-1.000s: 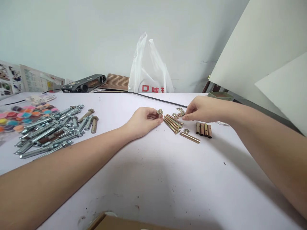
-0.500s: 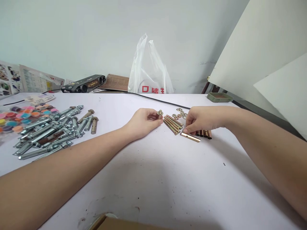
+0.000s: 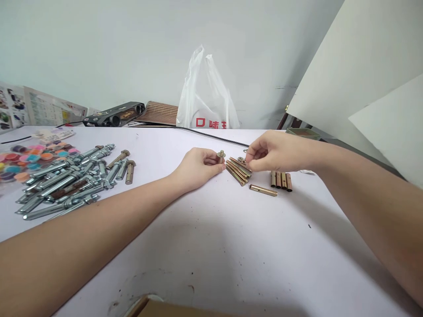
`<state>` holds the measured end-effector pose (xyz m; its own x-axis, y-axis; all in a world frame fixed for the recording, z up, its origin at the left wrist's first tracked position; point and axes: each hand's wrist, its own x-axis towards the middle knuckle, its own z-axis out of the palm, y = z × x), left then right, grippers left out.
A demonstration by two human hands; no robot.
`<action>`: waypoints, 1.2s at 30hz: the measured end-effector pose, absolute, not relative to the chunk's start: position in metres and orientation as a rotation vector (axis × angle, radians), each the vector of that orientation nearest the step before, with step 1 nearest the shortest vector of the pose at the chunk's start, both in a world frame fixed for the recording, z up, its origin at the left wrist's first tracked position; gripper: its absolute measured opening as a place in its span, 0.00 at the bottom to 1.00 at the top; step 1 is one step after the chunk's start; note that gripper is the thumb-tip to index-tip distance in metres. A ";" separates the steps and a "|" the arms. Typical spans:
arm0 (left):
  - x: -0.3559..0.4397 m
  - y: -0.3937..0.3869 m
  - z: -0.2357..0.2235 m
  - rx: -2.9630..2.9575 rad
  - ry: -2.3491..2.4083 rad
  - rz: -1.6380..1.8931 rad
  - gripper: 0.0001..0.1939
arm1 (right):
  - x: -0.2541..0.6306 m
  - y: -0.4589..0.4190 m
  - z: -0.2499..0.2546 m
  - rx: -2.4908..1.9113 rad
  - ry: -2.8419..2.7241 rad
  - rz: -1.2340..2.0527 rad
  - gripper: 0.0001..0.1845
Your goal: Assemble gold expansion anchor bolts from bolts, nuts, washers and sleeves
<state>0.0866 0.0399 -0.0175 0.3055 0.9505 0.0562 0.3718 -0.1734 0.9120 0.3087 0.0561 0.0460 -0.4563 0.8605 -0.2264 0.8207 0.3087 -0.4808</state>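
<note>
My left hand (image 3: 201, 168) is closed around a small bolt (image 3: 221, 155), held upright with a flat washer near its top. Just right of it lies a row of brass-coloured cone bolts (image 3: 236, 171), side by side on the table. Over the small pile of nuts and washers (image 3: 241, 160) is my right hand (image 3: 269, 152), thumb and fingertips drawn together; whether anything is between them is hidden. Below it lies a single metal sleeve (image 3: 263, 190). Several more sleeves (image 3: 281, 180) stand in a row to its right.
Silver expansion bolts (image 3: 72, 176) are heaped at the left, beside bagged colourful caps (image 3: 33, 158). A white plastic bag (image 3: 208, 97) stands at the back, with a black cable (image 3: 214, 136) before it. A green tray (image 3: 302, 133) sits at back right, a cardboard box (image 3: 185, 308) at the near edge.
My right hand has lifted off the single sleeve and moved up and left to the nuts and washers, uncovering the sleeve row. My left hand keeps the bolt almost in place.
</note>
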 end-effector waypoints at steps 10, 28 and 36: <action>0.086 0.038 -0.016 1.795 1.203 0.798 0.15 | 0.270 0.053 0.038 -1.097 -2.276 0.777 0.06; 0.084 0.041 -0.018 1.809 1.153 0.780 0.12 | 0.281 0.059 0.034 -1.005 -2.377 0.776 0.13; 0.083 0.043 -0.017 1.820 1.100 0.754 0.12 | 0.281 0.066 0.034 -1.032 -2.387 0.771 0.12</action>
<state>0.0827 0.0425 -0.0172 0.4296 0.9009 0.0623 0.3835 -0.2445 0.8906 0.2811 0.0661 0.0341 -0.6329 0.7575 0.1602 0.5207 0.5695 -0.6360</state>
